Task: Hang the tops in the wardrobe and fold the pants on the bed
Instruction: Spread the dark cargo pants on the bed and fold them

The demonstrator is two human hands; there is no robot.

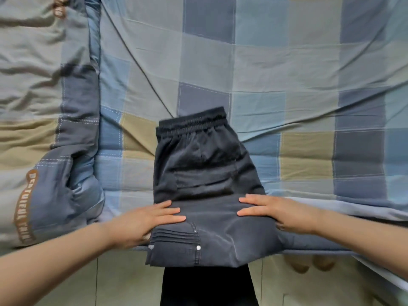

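Pressing flat: your left hand (144, 219) and right hand (278, 212) both lie palm-down on the dark pants (205, 191), fingers straight and close together, pointing inward toward each other. Neither grip pinches or curls round the fabric; each only rests on it.

Position of pants: folded into a compact stack at the near edge of the bed (287, 62), elastic waistband at the far end, a pocket flap and a white snap at the near end. The near end overhangs the bed edge slightly.

Relative to the grip: left fingers cover the left border of the stack, just nearer you than its middle; right fingers cover the right border at about the same level. A strip of bare fabric lies between the two sets of fingertips; they are apart, not touching.

Surroundings: checked sheet in blue, grey and olive squares under the pants. A rumpled quilt (44, 107) with brown lettering lies on the left, just beside your left hand, not touching the pants.
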